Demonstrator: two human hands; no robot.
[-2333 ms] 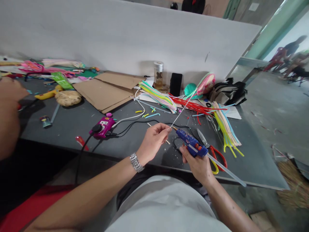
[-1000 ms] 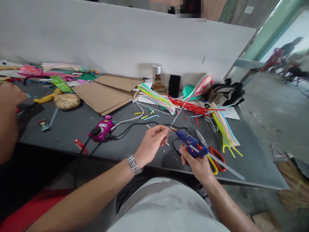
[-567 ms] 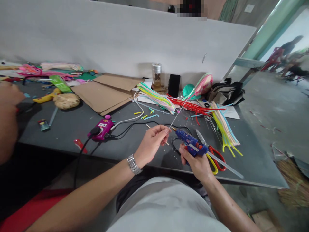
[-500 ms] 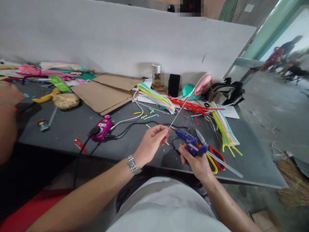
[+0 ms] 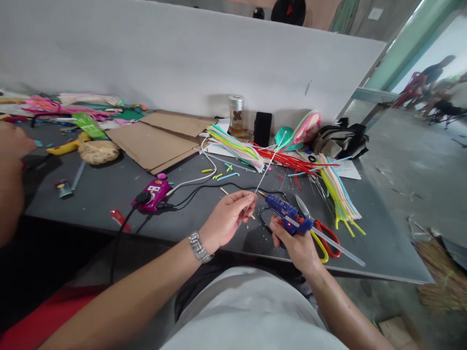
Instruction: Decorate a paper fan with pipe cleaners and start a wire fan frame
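My left hand (image 5: 230, 214), with a metal watch on its wrist, pinches a thin pale wire (image 5: 270, 164) that slants up and to the right. In my right hand (image 5: 297, 245) is a blue glue gun (image 5: 288, 212), its small red light lit and a long clear glue stick (image 5: 341, 248) sticking out of the back. The gun's nozzle is close to the wire by my left fingertips; whether they touch I cannot tell. Scissors (image 5: 323, 236) with red and yellow handles lie on the table just behind the gun.
Bundles of coloured pipe cleaners (image 5: 237, 147) and red stems (image 5: 292, 158) lie at the back. A purple power adapter (image 5: 152, 196) with cords, cardboard sheets (image 5: 156, 143), a jar (image 5: 236, 115) and a phone (image 5: 263, 129) are around. Another person's arm (image 5: 10, 180) is at far left.
The wire in my left hand has shifted slightly down through or with the fingers, its upper end now lower. The glue gun stays almost in place.
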